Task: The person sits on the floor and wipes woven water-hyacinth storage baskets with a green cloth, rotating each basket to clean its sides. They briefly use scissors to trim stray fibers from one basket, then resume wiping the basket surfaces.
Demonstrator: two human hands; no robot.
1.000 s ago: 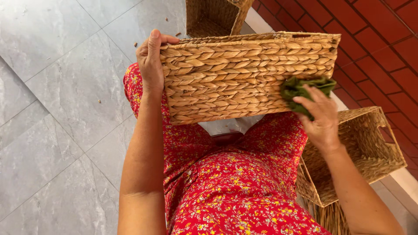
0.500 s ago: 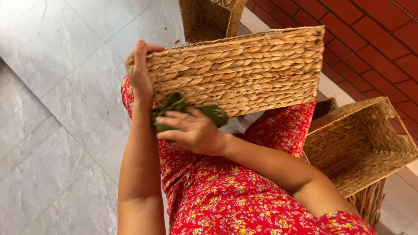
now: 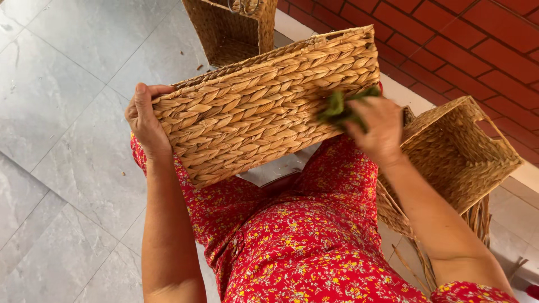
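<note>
Gripping woven basket (image 3: 264,106) end, left hand (image 3: 145,119), right hand (image 3: 377,128) pressing green cloth (image 3: 339,108)

A home porch or yard used for basket craft

Grey stone floor tiles (image 3: 62,112) meet a red brick wall (image 3: 477,39); several woven baskets (image 3: 455,151) stand about; loose straw bits lie on the floor; the person sits in a floral dress (image 3: 303,247).

Long rectangular basket of woven tan straw (image 3: 264,106), tipped on its side above the lap, plaited wall facing up, slanted with its right end higher, crumpled green cloth (image 3: 339,109) pressed against that wall near the right end
</note>
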